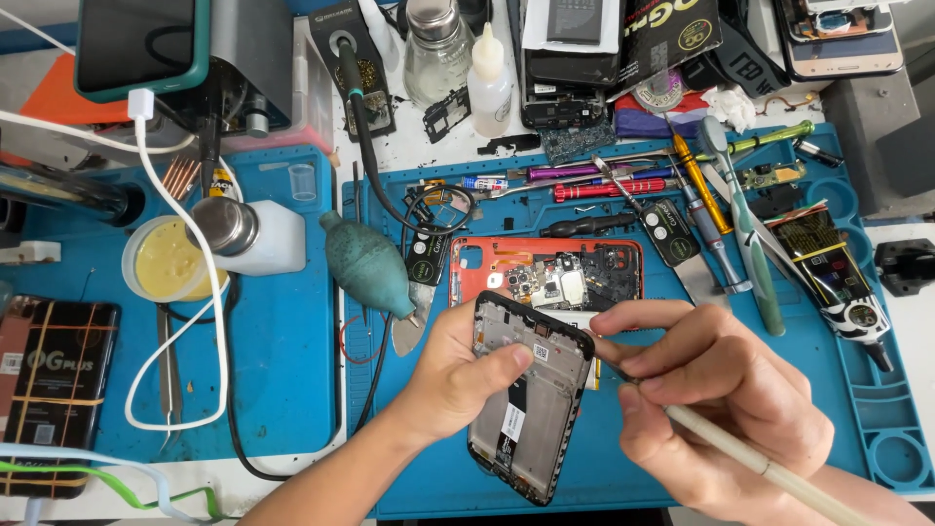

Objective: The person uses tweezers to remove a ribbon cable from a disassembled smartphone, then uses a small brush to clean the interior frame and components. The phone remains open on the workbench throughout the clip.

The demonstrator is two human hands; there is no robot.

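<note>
Nearest thing: phone frame point(531, 404), black, opened up, tilted in the air over the blue mat point(623, 468), low and centre in the view.
Left hand point(453, 375): wrapped around the frame's left edge, thumb pressed across its upper inside; a firm, closed hold.
Right hand point(716, 390): fingers pinched shut around a pale thin tool point(750, 458), held like a pen, its tip at the frame's top right corner.
Step in hand: judged to be fine work at that corner, probing or prying a small part.
Next move: likely called for a steady frame and small, light tip pressure.
Behind the frame: orange phone back point(545, 273) lay flat on the mat with its boards exposed, just beyond the hands.
Edges: green blower point(365, 263) sat near the left wrist; screwdrivers and a toothbrush point(745, 224) crowded the right.
Open room: bare mat showed below and right of the frame.
</note>
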